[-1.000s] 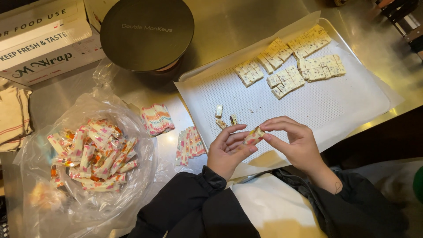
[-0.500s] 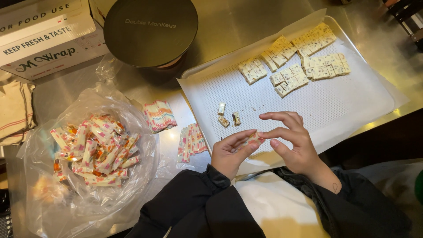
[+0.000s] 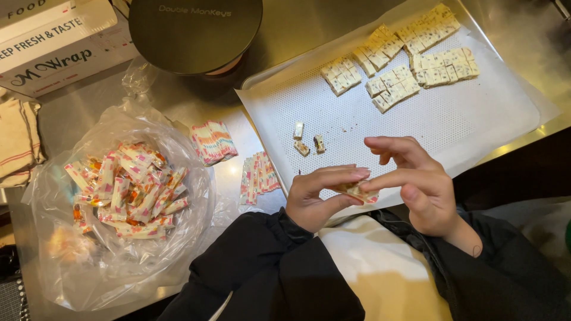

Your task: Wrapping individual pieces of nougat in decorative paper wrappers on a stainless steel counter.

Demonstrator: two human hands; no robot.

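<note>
My left hand (image 3: 321, 193) and my right hand (image 3: 416, 181) meet over the near edge of a metal tray (image 3: 285, 128) and together pinch one small candy piece in a wrapper (image 3: 357, 191). On the tray's white perforated mat (image 3: 476, 119) lie three loose nougat pieces (image 3: 308, 141) just beyond my fingers. Rows of cut nougat squares (image 3: 404, 62) fill the far corner. Left of my left hand sit two small stacks of colourful empty wrappers (image 3: 259, 175), (image 3: 213, 141).
A clear plastic bag (image 3: 83, 261) holding several wrapped candies (image 3: 125, 190) lies at the left. A round black lid (image 3: 195, 32) and a cardboard box (image 3: 53, 44) stand at the back. Folded cloth (image 3: 16, 142) is at the far left.
My hands have stayed together on the candy piece, the fingers shifting as they fold the wrapper around it. The view has drifted slightly.
</note>
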